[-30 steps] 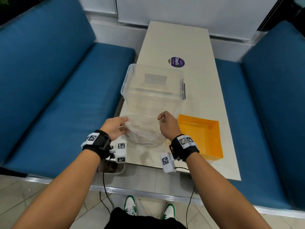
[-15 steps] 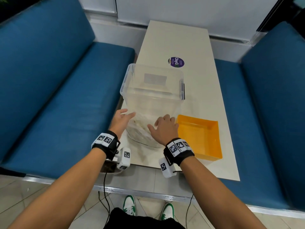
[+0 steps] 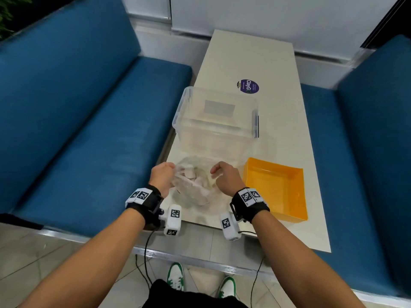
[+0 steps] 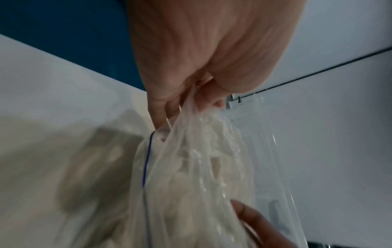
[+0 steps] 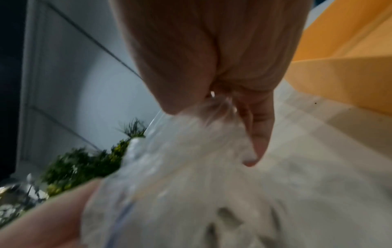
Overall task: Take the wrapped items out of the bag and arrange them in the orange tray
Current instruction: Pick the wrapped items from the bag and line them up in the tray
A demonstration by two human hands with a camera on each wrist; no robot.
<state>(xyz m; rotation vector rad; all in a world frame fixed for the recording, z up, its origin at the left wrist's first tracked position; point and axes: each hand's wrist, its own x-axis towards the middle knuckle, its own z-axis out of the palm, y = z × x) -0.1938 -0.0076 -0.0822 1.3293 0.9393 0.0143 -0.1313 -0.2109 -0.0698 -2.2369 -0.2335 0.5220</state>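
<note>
Both fists clamp the bag point(image 3: 193, 185): left hand point(image 3: 162, 177) and right hand point(image 3: 225, 176) pinching its rim; I'd pull evenly apart (gently), then reach toward the orange tray point(image 3: 298, 192).

A round purple sticker point(image 3: 248, 86) on the table point(image 3: 278, 63) reads "ClayG".

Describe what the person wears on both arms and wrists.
Both forearms are bare, no sleeves. The left hand and right hand each have a black wrist strap with white blocks printed with black square markers. A white camera box hangs under each wrist, trailing a thin black cable.
</note>
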